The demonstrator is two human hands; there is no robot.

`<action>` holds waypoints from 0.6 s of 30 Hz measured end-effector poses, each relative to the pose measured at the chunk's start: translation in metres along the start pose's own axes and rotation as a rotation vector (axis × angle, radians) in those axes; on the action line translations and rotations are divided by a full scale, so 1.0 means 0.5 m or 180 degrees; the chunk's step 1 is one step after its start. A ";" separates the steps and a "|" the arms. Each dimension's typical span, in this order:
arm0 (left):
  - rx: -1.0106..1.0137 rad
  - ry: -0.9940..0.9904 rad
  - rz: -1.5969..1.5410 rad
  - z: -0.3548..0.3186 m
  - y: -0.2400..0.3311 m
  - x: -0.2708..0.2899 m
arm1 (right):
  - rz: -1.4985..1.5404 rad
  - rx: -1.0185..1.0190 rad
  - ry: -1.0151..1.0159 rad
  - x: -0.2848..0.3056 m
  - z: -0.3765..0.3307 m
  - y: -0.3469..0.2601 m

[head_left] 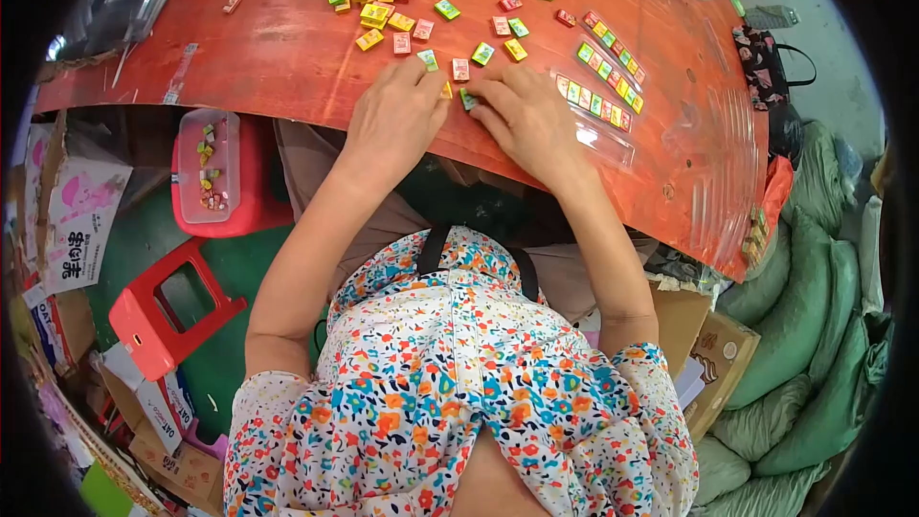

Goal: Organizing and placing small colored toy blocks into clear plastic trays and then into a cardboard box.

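Note:
Above the near edge of the red table (278, 67), my left hand (397, 105) is closed, its fingers bent downward. A small yellow box (446, 90) shows at its inner side, partly hidden by the fingers. A small green-and-white box (428, 60) lies at its fingertips. My right hand (528, 120) pinches a small green box (467, 99) between thumb and forefinger. Just beyond the gap between both hands lies a pink-and-white box (460, 69). Green (482, 53) and yellow boxes (516, 49) lie past my right fingers.
Many small coloured boxes (378, 12) are scattered farther back. Right of my hand, clear plastic trays hold rows of boxes (593, 101), with stacked clear trays (723, 148) beyond. A clear tub (208, 165) and red stool (177, 311) stand left; green sacks (799, 297) lie right.

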State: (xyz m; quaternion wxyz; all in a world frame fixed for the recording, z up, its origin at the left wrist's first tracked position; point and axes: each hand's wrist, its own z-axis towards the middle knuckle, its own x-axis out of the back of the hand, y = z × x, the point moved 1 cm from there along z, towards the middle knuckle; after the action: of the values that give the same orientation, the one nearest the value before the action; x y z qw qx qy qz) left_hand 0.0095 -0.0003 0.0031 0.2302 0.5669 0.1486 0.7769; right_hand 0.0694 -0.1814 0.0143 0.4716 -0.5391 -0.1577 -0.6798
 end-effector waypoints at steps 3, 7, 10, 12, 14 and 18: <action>-0.0202 -0.0171 -0.0136 -0.012 -0.002 0.012 | 0.0117 -0.0144 -0.0226 0.003 0.004 -0.012; -0.0366 -0.0041 -0.0349 -0.020 0.006 0.024 | 0.0380 -0.0016 -0.0021 0.009 0.031 0.032; -0.0387 -0.0003 -0.0337 -0.023 -0.004 0.024 | 0.0038 0.0107 -0.0095 0.003 0.062 0.039; -0.0383 -0.0003 -0.0312 -0.019 -0.008 0.019 | -0.0150 0.0135 -0.0282 -0.003 0.074 0.041; -0.0169 -0.0149 -0.0263 -0.013 -0.008 0.013 | -0.0126 0.0101 -0.0471 -0.009 0.075 0.049; -0.0114 -0.0029 -0.0412 -0.014 -0.010 0.016 | -0.0046 0.0115 -0.0125 0.019 0.033 0.042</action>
State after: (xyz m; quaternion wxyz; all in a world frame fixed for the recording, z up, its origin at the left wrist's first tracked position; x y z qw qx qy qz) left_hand 0.0019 0.0084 0.0053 0.2908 0.5554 0.1700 0.7603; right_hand 0.0964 -0.1847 0.0225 0.4731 -0.5426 -0.1831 -0.6695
